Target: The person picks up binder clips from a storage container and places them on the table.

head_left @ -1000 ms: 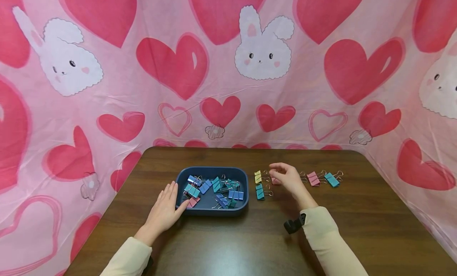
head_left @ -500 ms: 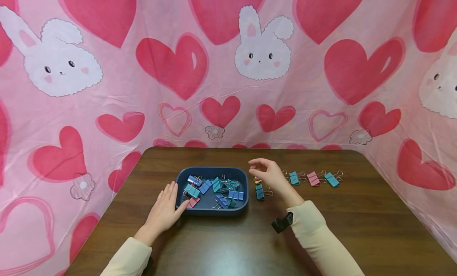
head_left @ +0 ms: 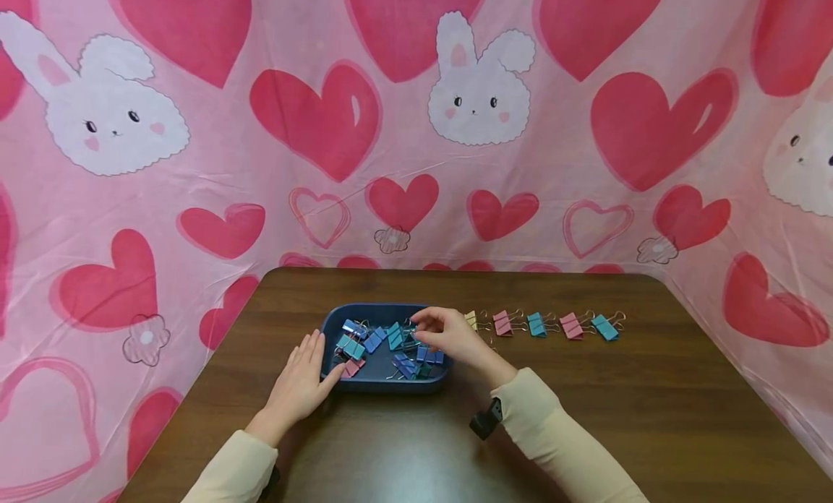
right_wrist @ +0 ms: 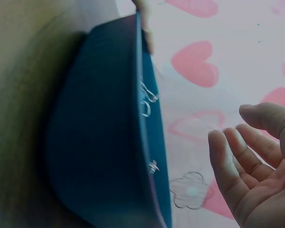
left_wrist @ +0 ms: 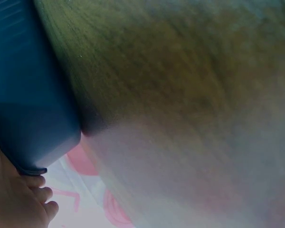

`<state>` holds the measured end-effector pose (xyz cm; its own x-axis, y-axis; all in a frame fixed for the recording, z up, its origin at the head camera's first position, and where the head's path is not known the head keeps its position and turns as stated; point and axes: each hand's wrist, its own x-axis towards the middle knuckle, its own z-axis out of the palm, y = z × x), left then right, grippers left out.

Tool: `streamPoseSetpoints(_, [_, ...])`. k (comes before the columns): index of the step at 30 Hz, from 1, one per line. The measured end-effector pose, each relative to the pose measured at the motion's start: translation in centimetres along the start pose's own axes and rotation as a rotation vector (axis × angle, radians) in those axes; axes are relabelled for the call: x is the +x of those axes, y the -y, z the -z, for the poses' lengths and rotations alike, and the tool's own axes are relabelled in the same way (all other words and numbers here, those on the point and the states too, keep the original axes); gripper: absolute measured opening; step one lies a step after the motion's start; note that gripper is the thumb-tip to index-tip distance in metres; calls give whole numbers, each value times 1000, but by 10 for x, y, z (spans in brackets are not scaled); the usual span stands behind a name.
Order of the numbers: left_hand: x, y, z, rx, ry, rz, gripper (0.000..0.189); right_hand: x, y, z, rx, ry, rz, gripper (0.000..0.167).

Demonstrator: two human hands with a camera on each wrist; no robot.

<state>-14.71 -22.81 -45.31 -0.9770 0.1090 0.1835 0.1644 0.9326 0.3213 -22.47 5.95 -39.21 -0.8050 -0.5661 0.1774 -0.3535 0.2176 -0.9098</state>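
A dark blue tray (head_left: 380, 386) on the table holds several binder clips in blue, teal, green and pink, such as a blue clip (head_left: 375, 340) and a pink clip (head_left: 352, 368). My left hand (head_left: 298, 379) rests along the tray's left end, fingers straight, thumb at the rim. Over the tray's right part hovers my right hand (head_left: 455, 338), hiding some clips below it. In the right wrist view, the right hand (right_wrist: 256, 166) has loosely bent fingers, thumb apart, and nothing between them.
Right of the tray, a row of binder clips lies on the brown table (head_left: 586, 409): yellow (head_left: 471, 320), pink (head_left: 502, 323), teal (head_left: 536, 324), pink (head_left: 571, 326) and teal (head_left: 605, 327). A pink cloth (head_left: 553, 163) with hearts and rabbits hangs behind.
My right hand has moved left from above the clip row to over the tray, uncovering the pink and teal clips. It now covers the lower teal clip. The left hand has stayed put.
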Motion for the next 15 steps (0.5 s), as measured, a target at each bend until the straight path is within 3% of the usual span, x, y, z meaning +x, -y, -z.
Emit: streamPoseSetpoints(15, [0,0,0,-8,12,2,78,6,-15,-28,-81,123,-48,23])
